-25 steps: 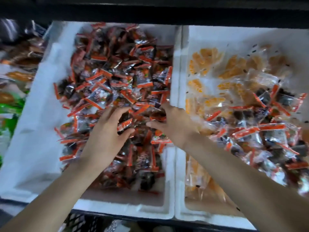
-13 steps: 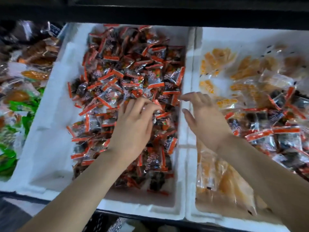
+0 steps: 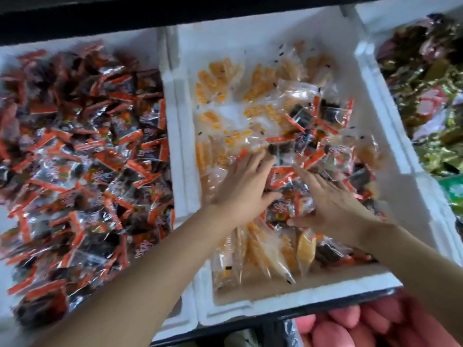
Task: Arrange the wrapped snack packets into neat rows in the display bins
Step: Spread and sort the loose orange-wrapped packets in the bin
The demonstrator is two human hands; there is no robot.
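Left hand [image 3: 246, 187] and right hand [image 3: 334, 207] lie spread flat over dark, red-edged plastic packets [image 3: 330, 112]. Probably corralling these strays out of the white foam bin [image 3: 250, 310].

This is a shop's loose-snack display: white foam bins [image 3: 390, 136] stand rim to rim across the frame, heaped with red-edged dark packets [image 3: 82, 159] at left, clear orange-filled packets [image 3: 220, 78] in the middle and gold-foil sweets [image 3: 426, 78] at upper right.
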